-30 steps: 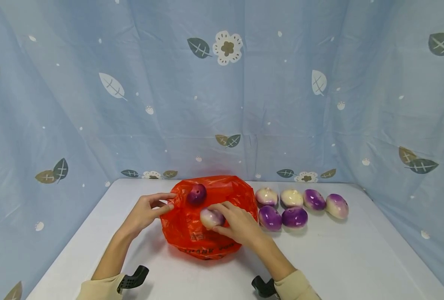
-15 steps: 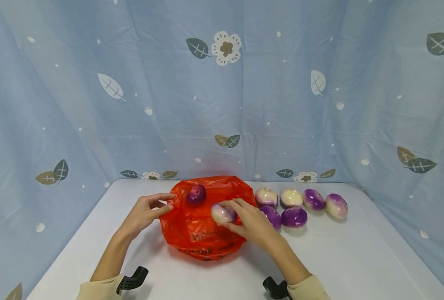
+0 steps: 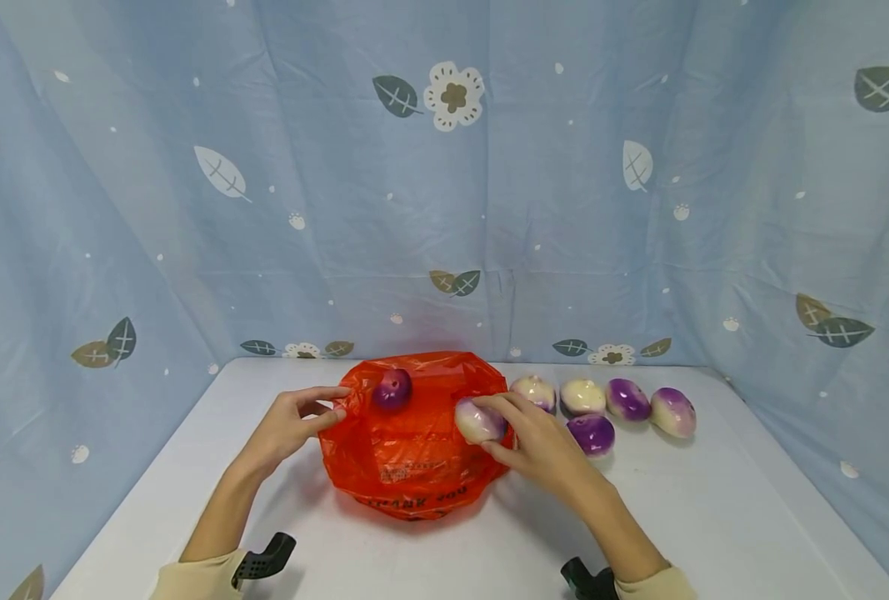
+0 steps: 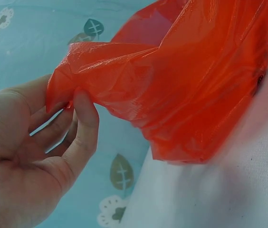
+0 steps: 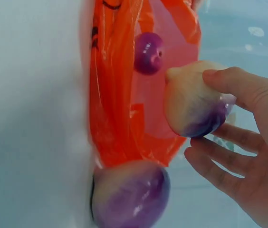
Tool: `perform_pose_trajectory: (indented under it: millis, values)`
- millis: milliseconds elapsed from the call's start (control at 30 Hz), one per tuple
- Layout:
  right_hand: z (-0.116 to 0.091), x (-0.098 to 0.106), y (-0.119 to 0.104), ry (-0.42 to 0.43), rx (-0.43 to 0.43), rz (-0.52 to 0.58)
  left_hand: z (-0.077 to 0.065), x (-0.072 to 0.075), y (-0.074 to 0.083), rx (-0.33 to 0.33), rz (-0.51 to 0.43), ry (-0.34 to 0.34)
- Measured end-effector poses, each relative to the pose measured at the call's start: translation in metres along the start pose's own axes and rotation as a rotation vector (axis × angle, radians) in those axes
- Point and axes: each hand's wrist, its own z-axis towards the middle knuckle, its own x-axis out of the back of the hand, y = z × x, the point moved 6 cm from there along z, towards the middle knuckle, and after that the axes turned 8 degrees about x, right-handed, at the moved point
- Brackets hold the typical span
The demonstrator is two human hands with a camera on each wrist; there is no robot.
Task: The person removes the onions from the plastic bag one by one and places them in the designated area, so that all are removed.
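A red plastic bag lies on the table with its mouth spread. My left hand pinches the bag's left rim between thumb and fingers, as the left wrist view also shows. One purple turnip rests inside, towards the back. My right hand holds a glossy white-and-purple turnip by thumb and fingertips at the bag's right side. In the right wrist view this held turnip has a pale end with a small nub.
Several purple-and-white turnips stand on the white table right of the bag. One turnip sits close beside the bag, mostly hidden behind my right hand in the head view. A blue patterned curtain hangs behind.
My right hand has moved right with its turnip, from over the middle of the bag to its right side. My left hand and the turnip inside the bag have stayed in place.
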Motion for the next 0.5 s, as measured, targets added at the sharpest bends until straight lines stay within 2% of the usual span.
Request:
perform_pose_trajectory:
  millis: [233, 500]
  values:
    - [-0.011, 0.015, 0.009, 0.053, 0.006, 0.008, -0.001, 0.0, 0.0, -0.004, -0.008, -0.001]
    - [-0.02, 0.029, 0.017, 0.071, -0.004, 0.009, 0.0, 0.0, 0.0, -0.008, -0.004, 0.002]
